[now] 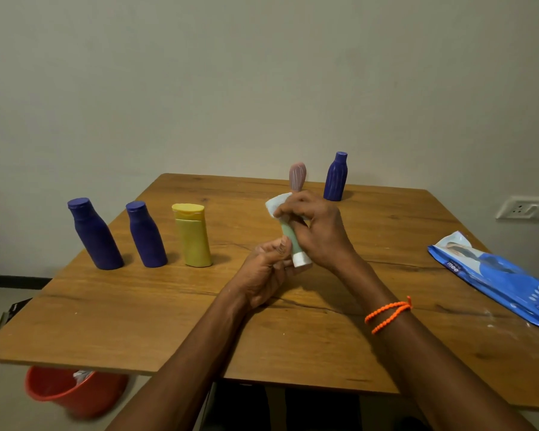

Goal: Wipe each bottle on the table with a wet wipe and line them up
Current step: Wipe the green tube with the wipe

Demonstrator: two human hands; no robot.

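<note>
I see both hands raised over the middle of the wooden counter (137,321), working on one small green tube (290,236) with a white cap (301,260). The left hand (266,275) grips the capped lower end, its fingers (282,244) curled round the tube near the cap. The right hand (316,225) has its fingers (288,206) curled over the tube's upper end and pinches a white wet wipe (276,204) against it. The tube is held off the counter, tilted with its cap toward me and downward.

On the left side of the counter three bottles stand upright in a row: a large blue bottle (94,234), a second blue bottle (146,235) just beside it, and a yellow bottle (192,236) with a flip cap next in line. They are near each other but apart.

At the far edge, behind the hands, a pink bottle (297,176) stands partly hidden by the right hand, with a ribbed blue bottle (335,177) near it on the right.

A blue wet wipe pack (495,275) lies flat on the right side of the counter, well apart from the bottles. I see an orange beaded band (388,313) round the right wrist. Under the counter's near left edge sits an orange bucket (69,396) with something white in it.
</note>
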